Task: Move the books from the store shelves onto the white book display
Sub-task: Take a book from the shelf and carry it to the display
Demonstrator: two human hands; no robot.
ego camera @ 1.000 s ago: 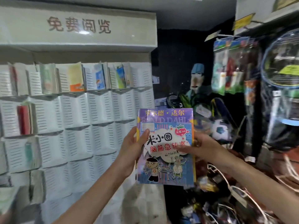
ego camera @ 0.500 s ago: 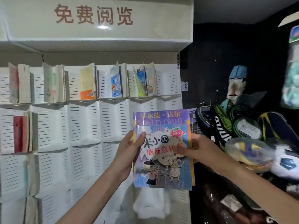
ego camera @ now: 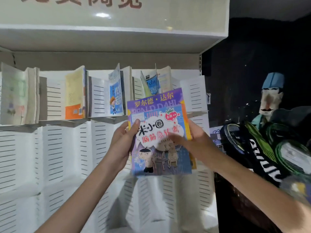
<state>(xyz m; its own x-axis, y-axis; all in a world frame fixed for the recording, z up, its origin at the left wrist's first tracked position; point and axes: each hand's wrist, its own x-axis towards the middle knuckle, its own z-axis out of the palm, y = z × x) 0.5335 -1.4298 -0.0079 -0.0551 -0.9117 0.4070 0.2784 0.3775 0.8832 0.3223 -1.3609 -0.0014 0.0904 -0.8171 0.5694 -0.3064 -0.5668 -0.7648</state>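
Both my hands pinch the stacked books, left grip and right grip, before the white display, whose top pockets hold books.

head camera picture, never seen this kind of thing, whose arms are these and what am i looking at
The camera is worn on a person's head, so the two bare arms reaching in from below are that person's own. Both hands hold a small stack of children's books: the left hand grips its left edge, thumb on the cover, and the right hand holds the right side, fingers across the front. Behind stands the white book display, a slotted wall rack with several books already in its top row. Sports rackets sit to the right.
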